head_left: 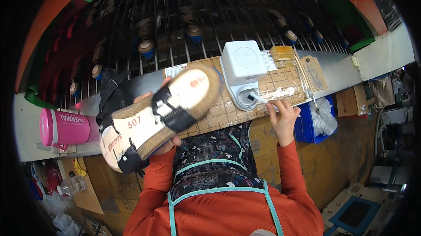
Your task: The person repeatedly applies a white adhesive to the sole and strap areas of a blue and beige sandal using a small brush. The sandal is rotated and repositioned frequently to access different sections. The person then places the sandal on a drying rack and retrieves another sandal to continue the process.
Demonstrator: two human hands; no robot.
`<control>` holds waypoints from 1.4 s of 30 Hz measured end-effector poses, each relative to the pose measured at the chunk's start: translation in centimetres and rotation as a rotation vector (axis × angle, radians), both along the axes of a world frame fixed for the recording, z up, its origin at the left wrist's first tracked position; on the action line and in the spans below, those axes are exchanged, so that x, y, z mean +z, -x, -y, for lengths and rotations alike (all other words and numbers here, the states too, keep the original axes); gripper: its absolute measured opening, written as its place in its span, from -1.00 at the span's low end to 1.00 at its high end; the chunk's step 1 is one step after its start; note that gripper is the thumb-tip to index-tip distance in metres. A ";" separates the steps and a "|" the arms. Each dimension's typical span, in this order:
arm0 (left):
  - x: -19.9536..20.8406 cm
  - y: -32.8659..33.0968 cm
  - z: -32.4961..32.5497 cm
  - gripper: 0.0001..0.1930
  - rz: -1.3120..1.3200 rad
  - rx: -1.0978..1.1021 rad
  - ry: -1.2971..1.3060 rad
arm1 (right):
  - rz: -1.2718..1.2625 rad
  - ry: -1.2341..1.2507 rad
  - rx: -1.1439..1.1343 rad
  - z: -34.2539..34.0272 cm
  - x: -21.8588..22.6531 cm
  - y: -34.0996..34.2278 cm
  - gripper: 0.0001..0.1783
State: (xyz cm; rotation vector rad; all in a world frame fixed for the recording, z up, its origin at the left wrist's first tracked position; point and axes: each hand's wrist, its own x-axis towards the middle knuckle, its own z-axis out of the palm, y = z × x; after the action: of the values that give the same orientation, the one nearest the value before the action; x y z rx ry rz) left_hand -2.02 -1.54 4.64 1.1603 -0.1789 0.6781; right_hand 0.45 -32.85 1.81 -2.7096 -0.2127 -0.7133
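An unfinished sandal point(147, 119) lies across my left hand point(165, 146), its pale underside turned up. Black straps wrap over its edges at the middle and one end, and its sides are brown and rough. My left fingers and thumb show at both edges; the palm is hidden beneath. My right hand point(284, 116) pinches a thin white-handled brush point(259, 98). The brush's dark tip sits in the round mouth of a white dispenser point(244, 62), which stands on a taped board point(280, 84).
Behind the bench, a rack of metal rollers point(175, 25) carries several shoes. A pink jug point(66, 127) stands left, near a black strapped piece point(113, 89). At right are a yellow block point(283, 56), a wooden paddle point(315, 73), and a blue bin point(305, 124) with white plastic.
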 end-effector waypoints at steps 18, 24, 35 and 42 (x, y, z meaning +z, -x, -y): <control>-0.2 -2.5 -2.0 -0.30 -0.023 0.440 -0.473 | -0.726 -0.841 -0.040 1.7 -1.8 -1.2 -0.79; -4.6 -4.1 1.4 -0.53 -0.103 0.248 -0.157 | -0.793 -1.151 0.088 0.5 -0.8 -0.5 -0.84; -1.4 -5.9 1.9 -0.64 0.410 0.603 -0.792 | 0.225 -0.641 0.273 -9.4 6.8 2.6 -0.78; -1.9 -3.7 1.0 -0.56 0.395 0.599 -0.848 | 0.124 -0.756 0.264 -12.8 5.5 1.3 -0.83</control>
State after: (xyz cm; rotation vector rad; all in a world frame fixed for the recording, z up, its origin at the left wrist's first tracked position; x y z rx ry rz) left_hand 1.68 -2.56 2.76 1.9103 -0.4949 1.4447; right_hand -0.80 -20.05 7.31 -1.8836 -0.2594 -0.7012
